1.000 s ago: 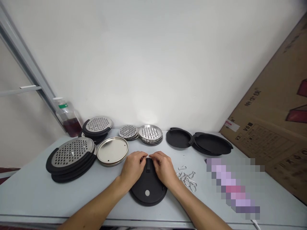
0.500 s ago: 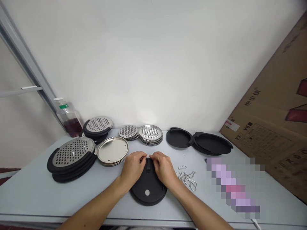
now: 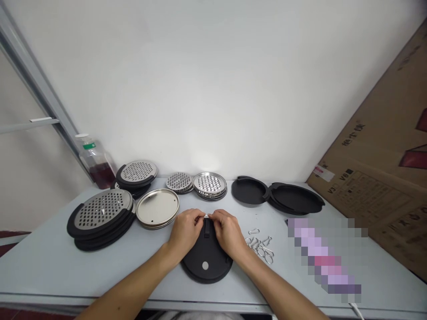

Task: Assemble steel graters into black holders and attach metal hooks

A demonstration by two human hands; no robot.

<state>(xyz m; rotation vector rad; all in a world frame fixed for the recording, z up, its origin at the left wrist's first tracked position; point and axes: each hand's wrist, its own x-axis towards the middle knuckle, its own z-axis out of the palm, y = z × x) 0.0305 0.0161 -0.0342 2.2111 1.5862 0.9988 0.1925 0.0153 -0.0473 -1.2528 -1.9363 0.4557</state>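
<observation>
A black round holder [image 3: 216,262] with a pale round spot lies on the table in front of me, its narrow tab end pointing away. At that end my left hand [image 3: 187,229] and my right hand [image 3: 227,231] meet, fingers closed in a pinch. Between the fingertips shows a sliver of a metal wire loop [image 3: 207,216], mostly hidden by the fingers. To the right of my right hand lies a loose pile of similar metal wire loops [image 3: 258,246].
Stacked graters in black holders [image 3: 103,211] stand at left, beside plain metal discs [image 3: 158,206]. Along the wall are round grater plates [image 3: 210,184] and black trays [image 3: 248,191]. A bottle of dark red liquid [image 3: 100,171] is at back left, a cardboard box [image 3: 376,178] at right.
My hands keep the same pinch at the tab end of the black holder. The view has shifted slightly; nothing else has visibly moved.
</observation>
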